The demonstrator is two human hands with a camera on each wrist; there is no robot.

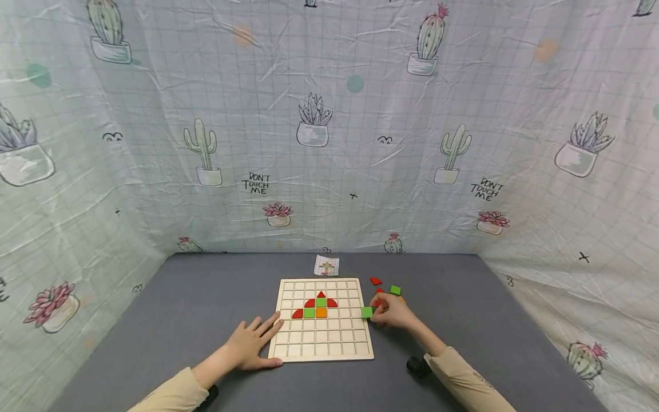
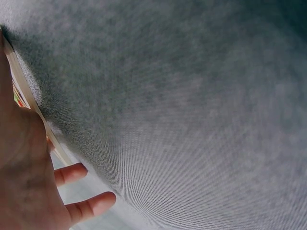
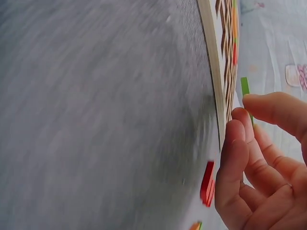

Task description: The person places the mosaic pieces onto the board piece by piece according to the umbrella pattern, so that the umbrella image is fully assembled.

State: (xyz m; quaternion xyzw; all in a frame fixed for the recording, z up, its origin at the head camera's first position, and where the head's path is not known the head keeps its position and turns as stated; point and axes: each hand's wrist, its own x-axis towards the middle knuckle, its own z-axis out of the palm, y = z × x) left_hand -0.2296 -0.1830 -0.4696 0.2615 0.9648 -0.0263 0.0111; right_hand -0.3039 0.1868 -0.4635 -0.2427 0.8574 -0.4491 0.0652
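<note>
A square wooden grid board (image 1: 329, 337) lies on the grey table. Red, green and orange tiles fill some cells in its upper middle, with an orange tile (image 1: 321, 313) at the lower right of the group. My left hand (image 1: 252, 343) rests with fingers spread along the board's left edge, thumb at the near left corner. At the right edge, my right hand (image 1: 392, 312) pinches a green square tile (image 1: 366, 312) between thumb and fingers. In the right wrist view that green tile (image 3: 245, 86) shows edge-on, and the board's side (image 3: 211, 62) runs just beyond the fingertips.
Loose pieces lie right of the board, among them a red piece (image 1: 376, 281) and a green square (image 1: 395, 290); some are partly hidden behind the right hand. A small printed pattern card (image 1: 326, 265) lies beyond the board. Cactus-print cloth (image 1: 329, 200) surrounds the table.
</note>
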